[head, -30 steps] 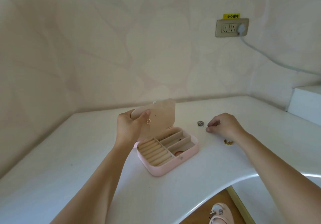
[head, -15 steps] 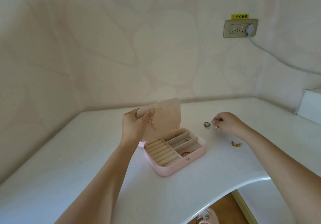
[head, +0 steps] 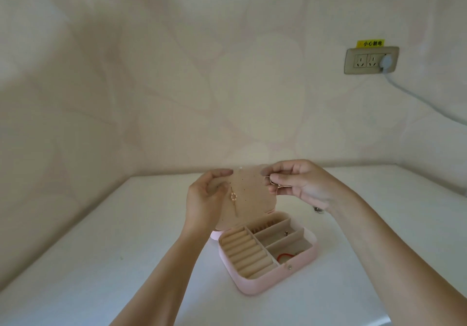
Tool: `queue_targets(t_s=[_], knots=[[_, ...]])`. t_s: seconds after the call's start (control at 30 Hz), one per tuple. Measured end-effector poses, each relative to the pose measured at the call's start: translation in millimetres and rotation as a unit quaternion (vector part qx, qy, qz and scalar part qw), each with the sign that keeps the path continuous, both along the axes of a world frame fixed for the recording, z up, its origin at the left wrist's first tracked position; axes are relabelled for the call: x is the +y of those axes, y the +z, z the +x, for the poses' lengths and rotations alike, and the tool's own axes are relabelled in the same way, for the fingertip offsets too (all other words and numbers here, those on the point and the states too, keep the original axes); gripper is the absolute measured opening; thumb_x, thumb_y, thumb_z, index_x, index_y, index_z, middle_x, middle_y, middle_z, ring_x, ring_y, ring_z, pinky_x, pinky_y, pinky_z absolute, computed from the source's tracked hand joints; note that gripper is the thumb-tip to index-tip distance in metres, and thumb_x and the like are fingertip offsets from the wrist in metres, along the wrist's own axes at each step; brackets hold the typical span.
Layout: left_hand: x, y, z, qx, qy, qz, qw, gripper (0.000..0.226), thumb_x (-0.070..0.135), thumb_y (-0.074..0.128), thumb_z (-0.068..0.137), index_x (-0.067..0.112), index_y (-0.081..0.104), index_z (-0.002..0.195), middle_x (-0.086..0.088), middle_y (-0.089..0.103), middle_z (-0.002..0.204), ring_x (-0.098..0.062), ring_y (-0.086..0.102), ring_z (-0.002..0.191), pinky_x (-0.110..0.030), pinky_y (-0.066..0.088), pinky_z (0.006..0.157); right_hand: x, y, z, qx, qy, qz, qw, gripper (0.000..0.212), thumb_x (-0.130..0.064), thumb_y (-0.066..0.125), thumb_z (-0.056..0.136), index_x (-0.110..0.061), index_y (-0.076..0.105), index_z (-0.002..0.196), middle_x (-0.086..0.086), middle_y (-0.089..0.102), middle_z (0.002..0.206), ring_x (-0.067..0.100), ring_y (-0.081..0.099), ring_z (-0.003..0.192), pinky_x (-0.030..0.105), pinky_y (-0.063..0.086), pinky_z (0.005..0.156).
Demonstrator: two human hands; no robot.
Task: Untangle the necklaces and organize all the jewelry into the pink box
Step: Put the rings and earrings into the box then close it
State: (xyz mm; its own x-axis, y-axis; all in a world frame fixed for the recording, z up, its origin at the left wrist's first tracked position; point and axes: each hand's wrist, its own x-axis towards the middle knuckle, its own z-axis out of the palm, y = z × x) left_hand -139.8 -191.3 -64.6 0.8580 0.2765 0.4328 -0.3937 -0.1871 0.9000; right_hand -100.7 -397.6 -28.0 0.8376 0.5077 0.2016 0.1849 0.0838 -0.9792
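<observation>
Two hands in view: both are up at the raised panel of the box, and I see them well.
Left hand (head: 202,199): fingers curled round the left edge of the perforated panel (head: 252,199), holding it upright.
Right hand (head: 298,184): thumb and fingertips pinch a gold earring (head: 276,186) just at the panel's upper right edge.
Pink box (head: 255,285): lies open on the white table (head: 101,250), below and between my two forearms.
Panel contents: one hanging earring (head: 233,196) is fixed in the holes near the left hand.
Box contents: ring rolls (head: 245,252) on the left; a red cord (head: 285,257) in the front right compartment; a small dark stud (head: 286,233) in the compartment behind it.
Loose item: a small silver piece (head: 319,209) on the table, just beside the right wrist; I cannot tell its kind.
Wall: a socket (head: 370,60) with a plug in it.
</observation>
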Motion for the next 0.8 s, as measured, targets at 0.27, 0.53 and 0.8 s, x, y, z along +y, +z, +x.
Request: queue_targets(t_s=[0.27, 0.53, 0.8], knots=[[3, 12, -3, 0.011, -0.058, -0.052, 0.997, 0.016, 0.013, 0.068, 0.084, 0.025, 0.077, 0.079, 0.010, 0.072, 0.101, 0.000, 0.064, 0.100, -0.023, 0.047, 0.091, 47, 11, 8, -0.088, -0.012, -0.006, 0.996, 0.011, 0.001, 0.062, 0.086, -0.009, 0.062, 0.090, 0.009, 0.074, 0.086, 0.011, 0.064, 0.074, 0.018, 0.051, 0.074], [7, 10, -2, 0.013, -0.083, -0.033, 0.996, 0.022, 0.036, 0.077, 0.063, 0.029, 0.078, 0.084, 0.013, 0.072, 0.102, 0.001, 0.063, 0.104, -0.015, 0.046, 0.086, 61, -1, 3, -0.126, -0.037, 0.054, 0.990, 0.011, -0.002, 0.065, 0.084, -0.011, 0.061, 0.089, 0.011, 0.074, 0.086, 0.016, 0.067, 0.078, 0.022, 0.052, 0.075], [0, 9, -6, 0.028, -0.069, -0.013, 0.997, 0.007, 0.022, 0.075, 0.076, 0.018, 0.078, 0.080, 0.007, 0.075, 0.084, -0.001, 0.068, 0.079, -0.008, 0.046, 0.065, 65, -10, 0, -0.160, -0.109, 0.053, 0.980, 0.010, -0.004, 0.074, 0.077, -0.010, 0.067, 0.081, 0.011, 0.073, 0.082, 0.020, 0.069, 0.077, 0.029, 0.053, 0.075]])
